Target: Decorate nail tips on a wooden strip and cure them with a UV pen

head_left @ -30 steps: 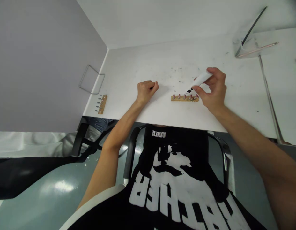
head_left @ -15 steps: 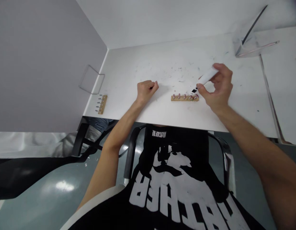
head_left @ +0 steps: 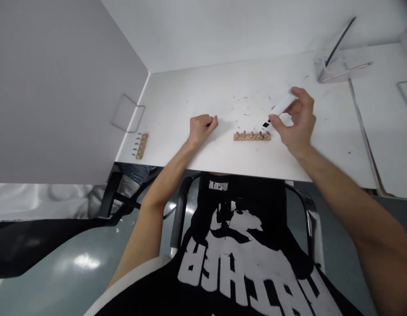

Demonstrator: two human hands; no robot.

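My right hand point(head_left: 300, 123) grips a slim white stick-shaped tool point(head_left: 284, 105) with black marks near its lower end, thumb on one side and fingers along the other. Its tip points down-left, just above the right end of a small wooden bar point(head_left: 248, 137). Several small pinkish nail-like pieces point(head_left: 251, 134) stand in a row on that bar. To the left of the bar, my left hand point(head_left: 201, 128) rests on the white table in a fist, apart from the bar; nothing shows in it. A second wooden bar point(head_left: 142, 146), with several greyish pieces, lies at the table's left end.
A clear container point(head_left: 331, 72) with a dark strip and a thin stick stands at the back right. Wire frames point(head_left: 137, 118) are at the left panel and far right. Dark specks dot the white table point(head_left: 177, 96). A grey panel point(head_left: 58, 87) closes the left side.
The camera view has shifted slightly, so the table items sit a little differently. The white tool stays in my right hand over the bar's right end; my left fist keeps its place.
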